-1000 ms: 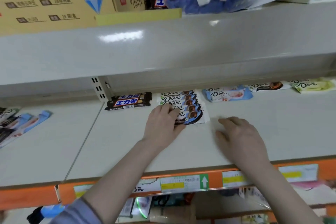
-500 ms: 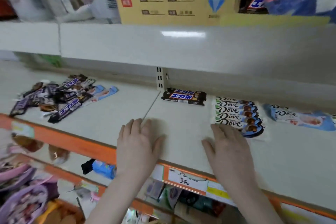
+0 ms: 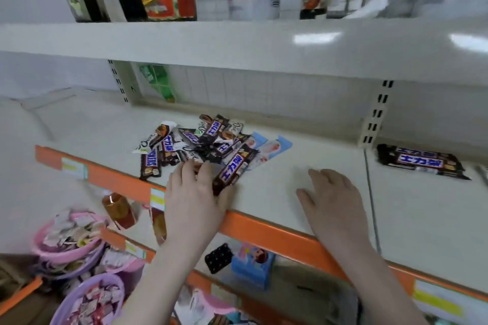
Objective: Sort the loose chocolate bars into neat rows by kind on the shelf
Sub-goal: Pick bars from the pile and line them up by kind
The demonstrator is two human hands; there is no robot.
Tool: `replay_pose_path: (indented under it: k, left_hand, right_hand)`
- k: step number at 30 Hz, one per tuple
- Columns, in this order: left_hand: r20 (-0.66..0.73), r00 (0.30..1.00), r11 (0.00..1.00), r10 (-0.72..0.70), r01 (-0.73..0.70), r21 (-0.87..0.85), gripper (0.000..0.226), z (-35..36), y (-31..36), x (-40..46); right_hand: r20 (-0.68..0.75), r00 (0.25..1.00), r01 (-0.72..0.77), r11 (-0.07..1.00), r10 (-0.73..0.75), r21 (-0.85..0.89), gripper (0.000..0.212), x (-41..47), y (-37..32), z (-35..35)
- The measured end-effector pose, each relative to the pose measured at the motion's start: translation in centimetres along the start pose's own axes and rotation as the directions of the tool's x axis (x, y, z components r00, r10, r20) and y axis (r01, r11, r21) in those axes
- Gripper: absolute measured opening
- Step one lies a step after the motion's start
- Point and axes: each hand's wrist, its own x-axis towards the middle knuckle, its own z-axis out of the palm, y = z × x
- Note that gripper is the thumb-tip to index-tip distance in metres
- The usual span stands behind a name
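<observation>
A loose pile of chocolate bars lies on the white shelf, left of centre: dark Snickers bars mixed with Dove bars. Two light-blue Dove bars stick out at its right. My left hand reaches over the shelf's front edge, its straight fingers touching the near side of the pile. The near end of one Snickers bar lies between its index finger and thumb. My right hand rests flat on bare shelf, holding nothing. A neat stack of Snickers bars lies at the far right.
An orange price rail runs along the shelf's front. The shelf above carries bottles and packets. A slotted upright stands at the back right. Pink and purple baskets of sweets sit low at the left, with small goods on the lower shelf.
The view has swung left, so the Dove rows are out of sight. My left hand has moved from bare shelf to the loose pile. My right hand still lies flat.
</observation>
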Motion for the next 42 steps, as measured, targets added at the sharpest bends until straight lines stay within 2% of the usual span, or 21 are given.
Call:
replay_pose_path:
  k: [4, 8, 11, 14, 19, 24, 29, 36, 39, 42]
  left_hand:
    - [0.039, 0.999, 1.0, 0.005, -0.006, 0.028, 0.064, 0.8, -6.4, 3.6]
    - [0.118, 0.993, 1.0, 0.012, -0.015, 0.025, 0.077, 1.9, -9.2, 6.9]
    - [0.185, 0.981, 0.998, -0.058, 0.053, 0.031, 0.08, 2.6, -9.9, 8.6]
    - [0.3, 0.949, 0.994, -0.098, 0.081, 0.07, 0.088, 3.7, -10.1, 9.4]
    - [0.328, 0.937, 0.991, -0.121, 0.093, 0.098, 0.095, 4.1, -10.0, 10.2]
    - [0.353, 0.929, 0.993, -0.114, 0.098, 0.064, 0.092, 3.9, -8.7, 9.9]
    - [0.365, 0.924, 0.989, -0.114, 0.139, -0.041, 0.09, 3.5, -8.0, 9.8]
    - [0.359, 0.923, 0.975, -0.136, 0.189, -0.114, 0.076, 2.9, -7.0, 9.7]
    - [0.343, 0.929, 0.916, -0.14, 0.254, -0.312, 0.075, 2.9, -6.6, 9.6]
    - [0.312, 0.933, 0.788, -0.179, 0.326, -0.522, 0.071, 2.8, -6.3, 9.4]
  right_hand:
    - [0.011, 0.999, -0.047, 0.999, 0.047, 0.008, 0.046, 1.9, -6.0, 2.4]
    - [0.024, 0.996, -0.082, 0.997, 0.082, 0.014, 0.041, 3.0, -9.1, 4.5]
    - [-0.011, 0.995, -0.101, 0.995, 0.101, -0.002, 0.037, 3.9, -10.6, 5.8]
    - [0.019, 0.99, -0.141, 0.987, 0.143, -0.078, 0.049, 4.7, -12.1, 6.7]
    - [0.039, 0.978, -0.198, 0.969, 0.206, -0.148, 0.062, 5.5, -13.7, 7.5]
    - [0.078, 0.961, -0.261, 0.964, 0.265, -0.052, 0.06, 6.4, -13.7, 7.5]
    - [0.123, 0.94, -0.335, 0.932, 0.319, 0.14, 0.048, 7.4, -12.4, 7.2]
    - [0.237, 0.89, -0.441, 0.867, 0.389, 0.231, 0.052, 9.8, -10.1, 7.2]
    - [0.215, 0.874, -0.484, 0.826, 0.436, 0.291, 0.055, 11.2, -9.3, 7.8]
    - [0.184, 0.856, -0.516, 0.792, 0.483, 0.325, 0.056, 12.4, -9.3, 8.0]
